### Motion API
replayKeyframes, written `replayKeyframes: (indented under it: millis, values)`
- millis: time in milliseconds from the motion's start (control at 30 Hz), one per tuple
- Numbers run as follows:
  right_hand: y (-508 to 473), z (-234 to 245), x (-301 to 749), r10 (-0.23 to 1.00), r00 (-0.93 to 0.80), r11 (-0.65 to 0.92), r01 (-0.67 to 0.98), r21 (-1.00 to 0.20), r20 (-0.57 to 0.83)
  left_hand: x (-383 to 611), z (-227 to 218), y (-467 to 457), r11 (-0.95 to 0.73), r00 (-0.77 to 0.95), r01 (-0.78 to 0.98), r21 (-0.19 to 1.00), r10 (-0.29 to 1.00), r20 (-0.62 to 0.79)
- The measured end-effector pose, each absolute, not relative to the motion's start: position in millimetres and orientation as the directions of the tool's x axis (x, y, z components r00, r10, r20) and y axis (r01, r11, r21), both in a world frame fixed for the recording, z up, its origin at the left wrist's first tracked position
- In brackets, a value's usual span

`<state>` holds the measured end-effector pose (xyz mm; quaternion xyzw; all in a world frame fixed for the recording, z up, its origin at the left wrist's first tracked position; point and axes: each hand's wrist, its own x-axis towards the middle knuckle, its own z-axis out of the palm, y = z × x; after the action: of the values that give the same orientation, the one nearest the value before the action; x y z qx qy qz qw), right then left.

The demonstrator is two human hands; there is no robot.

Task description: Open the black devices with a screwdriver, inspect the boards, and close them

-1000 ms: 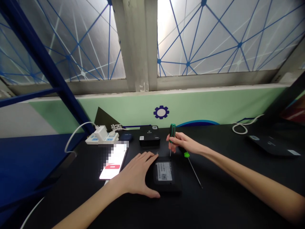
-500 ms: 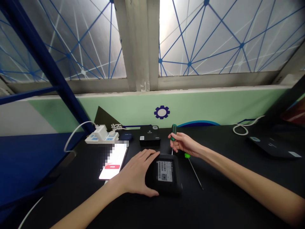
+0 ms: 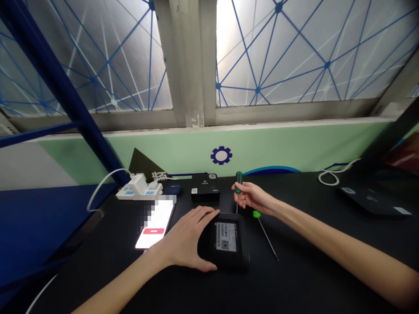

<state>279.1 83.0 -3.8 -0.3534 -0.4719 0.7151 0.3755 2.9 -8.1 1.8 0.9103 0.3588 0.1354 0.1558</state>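
A black plastic box [image 3: 241,244] with a white barcode label lies on the black table, label side up. My left hand [image 3: 188,237] grips its left side, fingers at the far edge and thumb at the near edge. In my right hand [image 3: 250,196] is a screwdriver [image 3: 239,178] with a dark green handle, held upright in the fingertips. Its thin shaft points down at the box's far right corner; the tip's exact contact cannot be made out. A second screwdriver [image 3: 267,237], with a bright green handle, lies on the table right of the box.
Behind the box stands another black box [image 3: 205,187]. A phone [image 3: 153,231] with a lit screen lies left of my left hand. A white power strip [image 3: 140,189] with plugs sits at the back left. A flat black device [image 3: 373,201] and a white cable [image 3: 329,178] lie right.
Both hands keep their hold, and the screwdriver stays at the same corner of the box. The whole view has shifted slightly.
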Motion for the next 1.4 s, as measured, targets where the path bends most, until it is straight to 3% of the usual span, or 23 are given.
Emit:
replayKeyframes:
  millis: [267, 567, 800, 1100, 1233, 1400]
  values:
    - [75, 0, 279, 0.843, -0.498, -0.317, -0.156, -0.936, -0.202, 5, 1, -10, -0.720, 0.726, 0.585, 0.375, 0.670, 0.155]
    - [72, 0, 275, 0.869, -0.478, -0.186, -0.075, -0.980, -0.129, 5, -3, -9, -0.664, 0.702, 0.622, 0.415, 0.707, 0.081]
    - [69, -4, 273, 0.817, -0.574, -0.054, 0.034, -0.998, -0.064, 5, -5, -9, -0.599, 0.666, 0.678, 0.427, 0.746, -0.011]
    - [73, 7, 279, 0.945, -0.296, 0.178, 0.104, -0.979, 0.140, 6, -1, -11, -0.602, 0.669, 0.670, 0.435, 0.743, -0.001]
    - [66, 10, 287, 0.951, -0.204, 0.291, 0.355, -0.888, 0.230, 7, 1, -13, -0.607, 0.670, 0.676, 0.418, 0.742, -0.007]
    - [48, 7, 291, 0.942, -0.150, 0.300, 0.781, -0.547, 0.301, 4, 1, -14, -0.636, 0.687, 0.663, 0.394, 0.727, 0.017]
